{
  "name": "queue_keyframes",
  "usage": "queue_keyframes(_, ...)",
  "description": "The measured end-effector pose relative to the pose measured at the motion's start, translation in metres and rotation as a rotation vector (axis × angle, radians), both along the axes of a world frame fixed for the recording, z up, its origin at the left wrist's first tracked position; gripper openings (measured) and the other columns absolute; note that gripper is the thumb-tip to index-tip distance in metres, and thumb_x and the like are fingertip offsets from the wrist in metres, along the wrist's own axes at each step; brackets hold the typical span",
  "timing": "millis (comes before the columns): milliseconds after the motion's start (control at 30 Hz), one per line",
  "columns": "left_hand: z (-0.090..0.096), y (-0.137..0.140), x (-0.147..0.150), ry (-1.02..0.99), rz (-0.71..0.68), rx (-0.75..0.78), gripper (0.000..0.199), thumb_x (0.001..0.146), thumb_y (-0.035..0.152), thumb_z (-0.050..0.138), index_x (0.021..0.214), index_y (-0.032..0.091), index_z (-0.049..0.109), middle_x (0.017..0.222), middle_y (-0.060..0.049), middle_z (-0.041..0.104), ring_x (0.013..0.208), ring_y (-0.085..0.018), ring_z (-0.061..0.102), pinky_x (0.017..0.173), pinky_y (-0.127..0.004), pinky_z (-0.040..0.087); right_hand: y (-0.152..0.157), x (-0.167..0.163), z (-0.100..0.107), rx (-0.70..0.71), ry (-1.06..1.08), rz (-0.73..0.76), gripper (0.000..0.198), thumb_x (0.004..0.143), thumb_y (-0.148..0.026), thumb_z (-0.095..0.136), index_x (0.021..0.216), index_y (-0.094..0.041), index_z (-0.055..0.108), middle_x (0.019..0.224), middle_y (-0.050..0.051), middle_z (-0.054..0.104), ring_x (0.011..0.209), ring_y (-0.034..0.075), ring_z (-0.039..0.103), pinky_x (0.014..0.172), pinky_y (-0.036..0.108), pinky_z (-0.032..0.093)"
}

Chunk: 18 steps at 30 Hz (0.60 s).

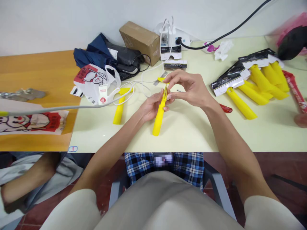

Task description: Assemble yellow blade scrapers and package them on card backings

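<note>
Over the table, my left hand (153, 107) is closed around the neck of a yellow scraper (158, 121). Its wide handle points down toward me, and its narrow head, seen edge-on, stands up between my hands. My right hand (188, 88) pinches at the top of that head with thumb and fingers; any small part between the fingertips is hidden. Left of my hands lies another yellow T-shaped scraper (119, 110). Just beyond my fingers sit a small yellow piece (160, 79) and a flat grey metal-looking piece (156, 82).
Several yellow scrapers (242, 103) with black-and-white cards (227, 80) lie at the right, near a red wrapper (225, 108). Behind stand a cardboard box (141, 41) and a power strip (183, 41). White cables (141, 81) cross near a plastic bag (92, 78). Another person's arm (30, 182) shows lower left.
</note>
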<state>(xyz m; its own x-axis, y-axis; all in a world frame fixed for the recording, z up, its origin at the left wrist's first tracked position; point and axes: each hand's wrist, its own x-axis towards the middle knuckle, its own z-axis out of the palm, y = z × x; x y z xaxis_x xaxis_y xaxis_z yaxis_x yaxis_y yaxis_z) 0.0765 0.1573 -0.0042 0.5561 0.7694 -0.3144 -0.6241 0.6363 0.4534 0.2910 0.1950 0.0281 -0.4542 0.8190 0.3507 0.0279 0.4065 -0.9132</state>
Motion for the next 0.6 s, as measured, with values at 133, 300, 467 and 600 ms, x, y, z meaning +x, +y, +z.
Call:
queue_keyframes(133, 0.002, -0.001, 0.004, 0.076, 0.069, 0.006, 0.011, 0.108, 0.018, 0.079, 0.098, 0.017, 0.082, 0.09, -0.004, 0.079, 0.08, -0.013, 0.079, 0.056, -0.018, 0.057, 0.0, 0.009, -0.003, 0.056, -0.054, -0.109, 0.055, 0.076, -0.068, 0.108, 0.099, -0.024, 0.085, 0.129, 0.007, 0.078, 0.125, 0.023, 0.075, 0.127, 0.048, 0.065)
queue_keyframes(300, 0.0, 0.001, 0.008, 0.09, 0.089, 0.039, 0.025, 0.117, 0.021, 0.069, 0.098, 0.016, 0.083, 0.087, -0.005, 0.079, 0.079, -0.012, 0.081, 0.06, -0.017, 0.061, -0.003, 0.015, -0.003, 0.1, -0.07, -0.125, 0.043, 0.084, -0.064, 0.104, 0.09, -0.024, 0.088, 0.116, 0.007, 0.081, 0.116, 0.02, 0.077, 0.118, 0.042, 0.066)
queue_keyframes(467, -0.006, 0.005, 0.008, 0.152, 0.123, 0.096, 0.032, 0.122, 0.023, 0.061, 0.103, 0.013, 0.085, 0.095, -0.008, 0.083, 0.079, -0.011, 0.081, 0.074, -0.017, 0.066, -0.005, 0.019, -0.019, 0.009, -0.05, -0.107, 0.05, 0.082, -0.068, 0.104, 0.095, -0.022, 0.089, 0.106, 0.006, 0.081, 0.1, 0.014, 0.076, 0.096, 0.03, 0.066)
queue_keyframes(600, -0.006, 0.007, 0.011, 0.174, 0.158, 0.078, 0.036, 0.122, 0.019, 0.059, 0.096, 0.013, 0.083, 0.086, -0.006, 0.081, 0.074, -0.01, 0.078, 0.076, -0.017, 0.066, -0.014, 0.016, -0.045, -0.07, -0.014, -0.225, 0.062, 0.086, -0.077, 0.098, 0.104, -0.019, 0.084, 0.11, 0.007, 0.08, 0.097, 0.013, 0.076, 0.092, 0.027, 0.067)
